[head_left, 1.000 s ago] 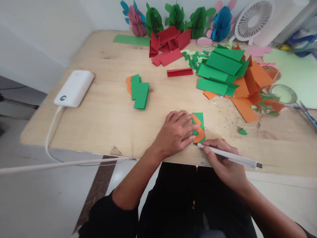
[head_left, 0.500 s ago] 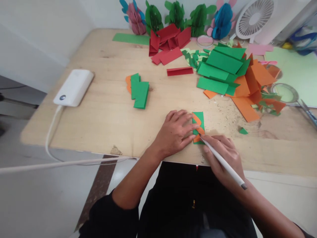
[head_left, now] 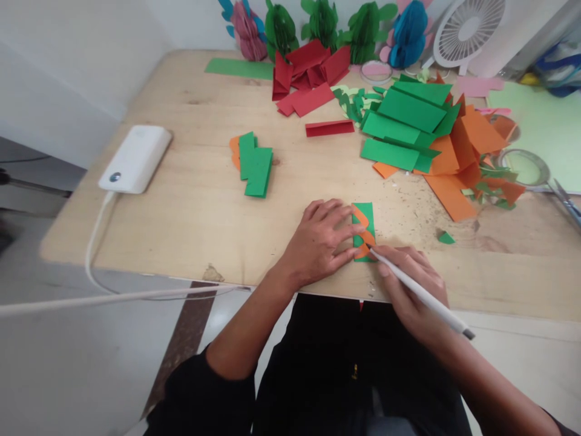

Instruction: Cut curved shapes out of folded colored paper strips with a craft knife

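At the near edge of the table [head_left: 181, 230], the spread, open left hand [head_left: 318, 242] steadies an orange cutout [head_left: 362, 216] on a green piece [head_left: 369, 211], the right hand [head_left: 417, 281] grips a white pen [head_left: 426, 297], marking seems partway, and folded green papers [head_left: 411, 112] lie unmarked farther right.

The worktop [head_left: 190, 224] bears a power bank [head_left: 135, 160], red papers [head_left: 313, 103], green papers [head_left: 411, 112], orange papers [head_left: 454, 197], a fan [head_left: 469, 30], scissors [head_left: 565, 200] and small scraps [head_left: 446, 237].
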Motion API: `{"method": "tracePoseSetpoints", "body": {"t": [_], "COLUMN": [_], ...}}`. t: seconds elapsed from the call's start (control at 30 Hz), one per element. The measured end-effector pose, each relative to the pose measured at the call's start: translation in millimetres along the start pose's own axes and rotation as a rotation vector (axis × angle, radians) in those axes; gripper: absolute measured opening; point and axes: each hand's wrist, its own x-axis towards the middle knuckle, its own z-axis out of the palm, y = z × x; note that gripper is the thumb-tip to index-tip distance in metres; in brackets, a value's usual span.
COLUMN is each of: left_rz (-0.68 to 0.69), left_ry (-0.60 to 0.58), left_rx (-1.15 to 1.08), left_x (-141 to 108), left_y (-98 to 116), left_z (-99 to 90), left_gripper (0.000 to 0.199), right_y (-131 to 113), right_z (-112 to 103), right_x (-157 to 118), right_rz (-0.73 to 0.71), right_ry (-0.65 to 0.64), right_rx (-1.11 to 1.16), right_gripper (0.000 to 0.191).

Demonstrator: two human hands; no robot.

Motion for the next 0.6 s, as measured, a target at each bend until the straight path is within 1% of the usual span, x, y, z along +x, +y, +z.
{"method": "tracePoseSetpoints", "body": {"t": [0.1,0.27,0.6], "left_rz": [-0.006,-0.003,-0.010], "left_ry": [-0.007,-0.006,-0.021], "left_rx": [0.003,-0.004,0.007], "left_x": [-0.1,-0.2,-1.1], "left_y": [0.3,0.2,-0.2], "left_z": [-0.7,-1.4,-0.8], "left_gripper": [0.033,0.032,0.033], "right_y": [-0.5,-2.7,-4.1], "right_z": [-4.3,-5.0,1.1], "right_x": [-0.6,0.4,4.3], "right_rz": [0.073,0.124,0.031], "right_ry": [0.013,-0.026,-0.060], "right_rx": [0.073,0.100,0.094], "right_gripper": [0.018,0.013,0.012]}}
